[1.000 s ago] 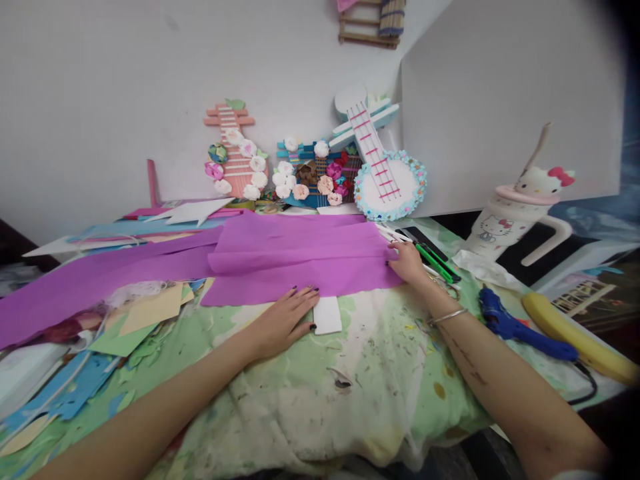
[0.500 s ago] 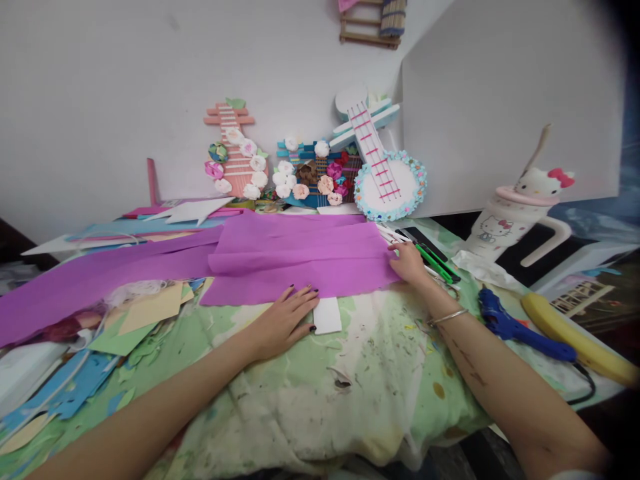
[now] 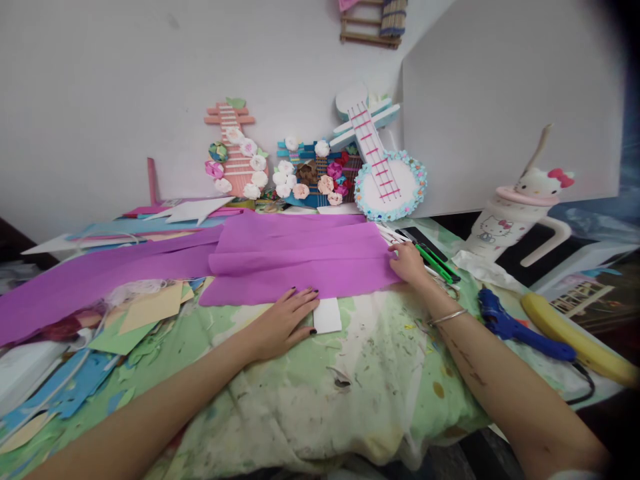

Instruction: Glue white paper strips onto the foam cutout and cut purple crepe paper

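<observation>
A wide sheet of purple crepe paper [image 3: 300,247] lies creased across the middle of the table, and a long strip of it trails off to the left. My left hand [image 3: 285,323] rests flat with fingers stretched out, its fingertips on the sheet's front edge. Beside its thumb, a small white card [image 3: 327,316] shows partly from under the paper. At the sheet's right edge my right hand [image 3: 409,262] has its fingers curled in and closed on the purple paper. Just beyond that hand lies a green utility knife [image 3: 436,262] next to white sticks.
A blue glue gun [image 3: 520,330] and a yellow banana-shaped object [image 3: 575,337] lie at right, near a white tumbler [image 3: 495,223]. Flower-decorated model instruments [image 3: 383,183] lean against the wall. Paper scraps [image 3: 150,310] cover the left of the green tablecloth [image 3: 370,387].
</observation>
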`<action>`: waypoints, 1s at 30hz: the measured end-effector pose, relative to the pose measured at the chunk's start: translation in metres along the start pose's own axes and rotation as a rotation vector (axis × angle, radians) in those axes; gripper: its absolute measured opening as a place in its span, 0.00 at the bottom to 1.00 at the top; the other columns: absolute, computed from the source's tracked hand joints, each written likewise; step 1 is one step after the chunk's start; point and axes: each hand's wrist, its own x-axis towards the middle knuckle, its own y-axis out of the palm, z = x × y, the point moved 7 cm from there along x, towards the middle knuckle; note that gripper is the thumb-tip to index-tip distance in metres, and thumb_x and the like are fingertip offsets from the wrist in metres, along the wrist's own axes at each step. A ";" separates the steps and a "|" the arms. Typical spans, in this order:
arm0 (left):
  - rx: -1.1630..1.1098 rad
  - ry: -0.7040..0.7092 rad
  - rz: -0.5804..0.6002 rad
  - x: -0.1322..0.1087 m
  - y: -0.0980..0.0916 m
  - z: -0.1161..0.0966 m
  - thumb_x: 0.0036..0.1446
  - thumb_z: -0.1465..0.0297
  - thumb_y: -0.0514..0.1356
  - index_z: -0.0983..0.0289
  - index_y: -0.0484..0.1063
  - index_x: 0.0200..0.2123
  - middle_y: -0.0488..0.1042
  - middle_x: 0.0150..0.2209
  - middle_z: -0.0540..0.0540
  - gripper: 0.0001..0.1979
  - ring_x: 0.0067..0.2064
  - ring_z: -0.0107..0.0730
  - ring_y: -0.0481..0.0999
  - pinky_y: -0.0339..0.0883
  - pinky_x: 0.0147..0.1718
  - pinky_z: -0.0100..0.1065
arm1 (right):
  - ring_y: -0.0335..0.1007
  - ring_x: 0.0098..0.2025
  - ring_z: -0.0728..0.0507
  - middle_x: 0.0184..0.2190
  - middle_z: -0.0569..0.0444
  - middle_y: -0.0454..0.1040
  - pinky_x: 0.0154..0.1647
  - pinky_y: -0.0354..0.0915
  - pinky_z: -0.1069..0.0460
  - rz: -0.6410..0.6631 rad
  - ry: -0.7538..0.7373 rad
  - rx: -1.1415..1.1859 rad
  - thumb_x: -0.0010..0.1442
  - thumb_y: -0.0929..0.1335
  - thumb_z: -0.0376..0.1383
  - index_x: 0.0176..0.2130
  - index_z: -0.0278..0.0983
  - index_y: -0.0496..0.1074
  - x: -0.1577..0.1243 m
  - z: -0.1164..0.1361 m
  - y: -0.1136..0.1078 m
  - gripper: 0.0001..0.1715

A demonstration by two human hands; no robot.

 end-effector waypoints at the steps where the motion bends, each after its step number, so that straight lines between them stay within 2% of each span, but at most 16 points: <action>1: -0.002 -0.005 0.003 0.000 0.000 0.000 0.64 0.59 0.47 0.61 0.52 0.64 0.56 0.64 0.60 0.27 0.66 0.40 0.51 0.45 0.64 0.48 | 0.67 0.47 0.39 0.47 0.43 0.68 0.47 0.62 0.48 0.001 0.000 -0.001 0.49 0.65 0.27 0.47 0.34 0.73 0.000 0.000 0.000 0.24; 13: 0.047 -0.032 0.022 0.001 0.001 0.003 0.64 0.57 0.46 0.60 0.48 0.65 0.52 0.66 0.59 0.29 0.66 0.41 0.52 0.42 0.64 0.46 | 0.67 0.48 0.40 0.47 0.44 0.68 0.48 0.63 0.48 -0.016 -0.025 0.024 0.48 0.63 0.23 0.45 0.34 0.74 -0.001 0.003 0.000 0.24; 20: 0.025 -0.074 0.063 0.002 0.005 0.008 0.64 0.55 0.46 0.60 0.43 0.66 0.48 0.67 0.58 0.31 0.67 0.43 0.47 0.36 0.65 0.51 | 0.65 0.49 0.41 0.47 0.43 0.67 0.52 0.61 0.49 -0.074 -0.046 0.062 0.51 0.62 0.24 0.44 0.32 0.75 0.003 0.003 0.000 0.22; 27: 0.018 -0.098 0.090 0.002 0.005 0.009 0.64 0.54 0.45 0.59 0.43 0.66 0.47 0.67 0.57 0.32 0.67 0.44 0.46 0.35 0.64 0.52 | 0.65 0.47 0.40 0.44 0.42 0.68 0.50 0.61 0.47 -0.089 -0.052 0.061 0.50 0.62 0.24 0.43 0.31 0.75 0.001 0.000 0.003 0.22; 30: 0.015 -0.097 0.087 0.002 0.004 0.008 0.63 0.54 0.45 0.59 0.42 0.66 0.48 0.67 0.57 0.32 0.67 0.44 0.47 0.36 0.64 0.53 | 0.64 0.48 0.37 0.47 0.39 0.67 0.49 0.60 0.44 -0.101 -0.047 0.045 0.51 0.62 0.25 0.44 0.30 0.74 -0.003 0.004 -0.003 0.22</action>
